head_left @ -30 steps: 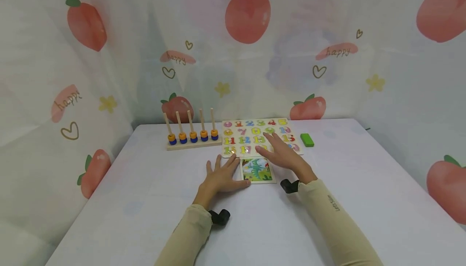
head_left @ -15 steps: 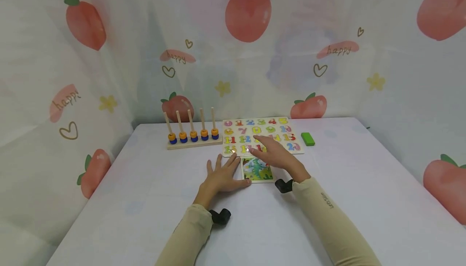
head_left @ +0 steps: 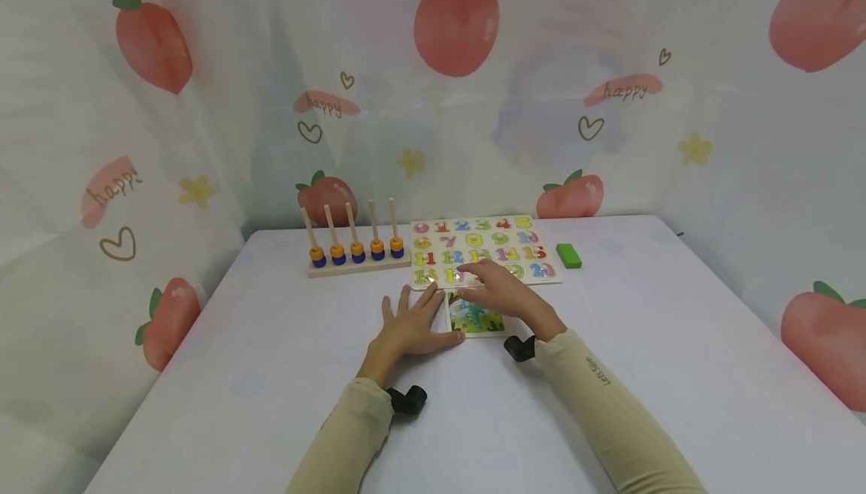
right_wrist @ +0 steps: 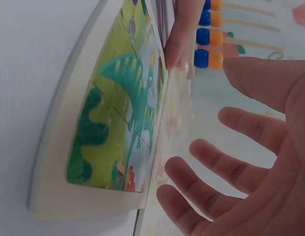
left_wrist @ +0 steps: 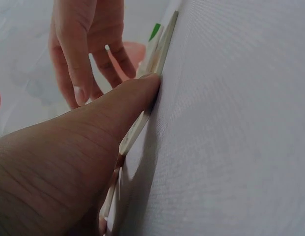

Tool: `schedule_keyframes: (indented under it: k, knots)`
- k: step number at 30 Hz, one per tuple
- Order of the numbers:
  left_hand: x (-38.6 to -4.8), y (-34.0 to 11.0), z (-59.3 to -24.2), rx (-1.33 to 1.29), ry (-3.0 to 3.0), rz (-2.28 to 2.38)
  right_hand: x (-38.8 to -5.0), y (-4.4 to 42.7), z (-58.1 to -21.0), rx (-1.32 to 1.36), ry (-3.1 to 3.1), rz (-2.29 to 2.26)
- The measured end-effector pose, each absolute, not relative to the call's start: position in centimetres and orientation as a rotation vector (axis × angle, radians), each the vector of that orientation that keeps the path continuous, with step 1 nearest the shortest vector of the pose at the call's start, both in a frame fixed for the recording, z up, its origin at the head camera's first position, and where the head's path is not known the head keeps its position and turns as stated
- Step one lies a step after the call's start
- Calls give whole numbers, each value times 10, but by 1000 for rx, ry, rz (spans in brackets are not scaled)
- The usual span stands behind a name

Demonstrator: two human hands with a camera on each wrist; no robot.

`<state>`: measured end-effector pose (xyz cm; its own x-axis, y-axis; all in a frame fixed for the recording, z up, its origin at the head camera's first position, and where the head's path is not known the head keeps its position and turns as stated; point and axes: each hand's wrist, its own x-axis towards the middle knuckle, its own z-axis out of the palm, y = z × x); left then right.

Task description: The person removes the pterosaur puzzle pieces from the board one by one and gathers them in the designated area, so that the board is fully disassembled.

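A small framed jigsaw puzzle (head_left: pixel 476 319) with a green dinosaur picture lies on the table, in front of the number puzzle board (head_left: pixel 534 253). My left hand (head_left: pixel 409 330) rests with spread fingers at the jigsaw's left side, its thumb touching the near left corner; the left wrist view shows that thumb (left_wrist: pixel 137 91) on the frame's edge. My right hand (head_left: pixel 504 291) hovers over the jigsaw's far right part and the number board's near edge. In the right wrist view its fingers (right_wrist: pixel 206 172) are apart and loosely bent, with nothing between them.
A wooden peg stand (head_left: pixel 358 265) with orange and blue beads on several upright pegs stands left of the number board. A green block (head_left: pixel 569 256) lies to the board's right. A fruit-patterned cloth (head_left: pixel 456 140) hangs behind the white table (head_left: pixel 257 343).
My right hand has moved left and a little nearer, from above the number board to over the jigsaw's far edge. The left hand keeps its place.
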<state>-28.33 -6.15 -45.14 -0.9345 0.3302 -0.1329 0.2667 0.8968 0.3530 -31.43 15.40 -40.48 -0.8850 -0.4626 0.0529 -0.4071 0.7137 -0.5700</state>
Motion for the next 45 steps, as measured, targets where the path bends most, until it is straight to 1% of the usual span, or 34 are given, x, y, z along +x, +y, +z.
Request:
schedule_keyframes:
  k: [11,21,28,37,45]
  knots:
    - [-283,-63,-454,482,2868,496,-321,142,-416,-809,2816,-801]
    - [-283,-65,-455,487,2871,498,-329,134,-423,-805,2830,-706]
    - [-283,-65,-454,500,2878,509,-332,131,-423,-755,2841,-666]
    - [-282,-64,-452,485,2873,527,-331,130,-421,-779,2819,-716]
    - [-282,-64,-453,483,2878,514,-331,132,-427,-808,2807,-807]
